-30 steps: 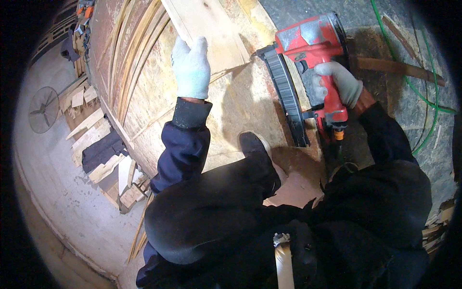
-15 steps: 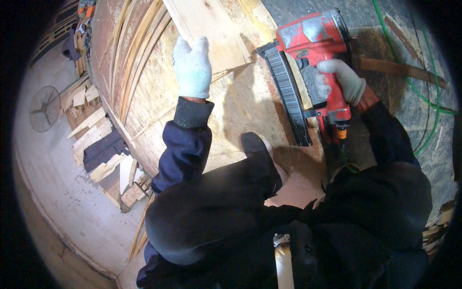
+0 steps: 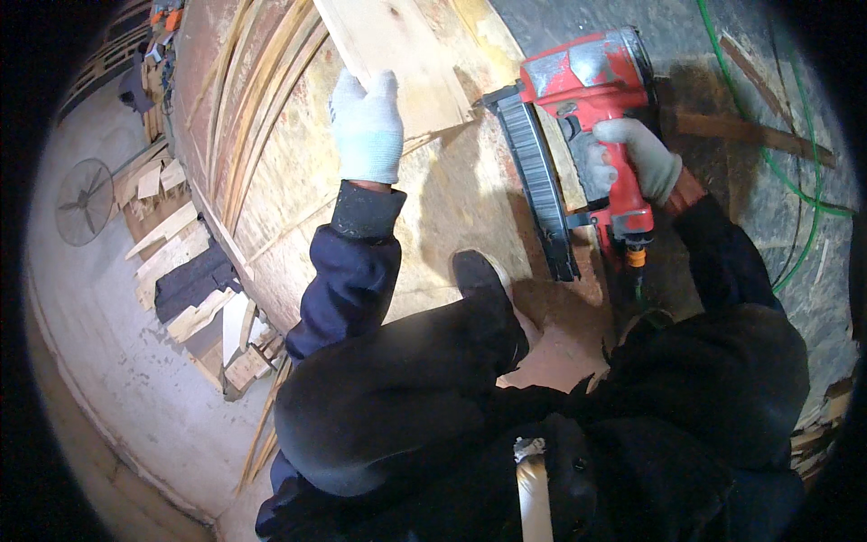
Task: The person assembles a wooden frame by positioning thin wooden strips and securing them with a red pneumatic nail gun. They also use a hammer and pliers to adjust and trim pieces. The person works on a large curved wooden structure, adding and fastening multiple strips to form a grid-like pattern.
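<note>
My right hand, in a pale work glove, is wrapped round the handle of a red and black nail gun. Its long black magazine carries a row of nails and slants toward my foot; the nose points left, close to the corner of a flat, light wooden board. My left hand, gloved too, pinches that board's left edge, thumb on top and some fingers hidden. An orange fitting joins the gun's base to a hose.
Thin bent wooden strips lie at the upper left on a worn wooden surface. A green hose curves along the right, near a brown wood strip. Wood offcuts and a round wire fan guard are at far left.
The nail gun and my right hand have dipped slightly toward me. My left hand and the board have shifted a little to the right.
</note>
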Motion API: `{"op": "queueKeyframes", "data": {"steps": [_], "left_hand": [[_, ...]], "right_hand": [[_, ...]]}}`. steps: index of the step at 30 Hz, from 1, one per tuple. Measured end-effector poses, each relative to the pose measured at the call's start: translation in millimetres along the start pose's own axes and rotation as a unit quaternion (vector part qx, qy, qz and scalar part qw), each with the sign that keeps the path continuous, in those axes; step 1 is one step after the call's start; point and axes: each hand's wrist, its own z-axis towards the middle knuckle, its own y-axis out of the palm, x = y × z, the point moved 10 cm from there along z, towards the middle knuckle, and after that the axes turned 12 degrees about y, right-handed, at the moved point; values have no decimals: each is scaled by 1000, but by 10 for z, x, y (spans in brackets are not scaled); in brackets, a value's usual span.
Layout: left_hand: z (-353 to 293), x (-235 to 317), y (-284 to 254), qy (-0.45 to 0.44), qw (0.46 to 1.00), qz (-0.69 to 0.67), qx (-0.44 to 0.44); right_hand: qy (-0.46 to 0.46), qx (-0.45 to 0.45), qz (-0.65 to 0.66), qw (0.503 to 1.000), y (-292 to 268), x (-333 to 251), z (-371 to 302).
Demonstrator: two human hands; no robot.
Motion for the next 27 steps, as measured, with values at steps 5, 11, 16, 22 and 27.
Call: {"op": "queueKeyframes", "data": {"steps": [5, 11, 16, 22, 27], "left_hand": [[-1, 376, 228, 210, 847, 469, -134], [57, 141, 47, -83, 991, 106, -23], [19, -362, -9, -91, 949, -301, -11], [459, -1818, -661, -115, 982, 151, -24], [1275, -2353, -851, -22, 941, 335, -39]], "right_hand": [[-69, 19, -11, 997, 19, -275, -208], [-159, 205, -138, 956, -157, -683, -379], [-166, 296, -237, 910, -207, -779, -408], [-212, 361, -242, 875, -449, -849, -460], [-199, 406, -303, 839, -818, -951, -385]]}}
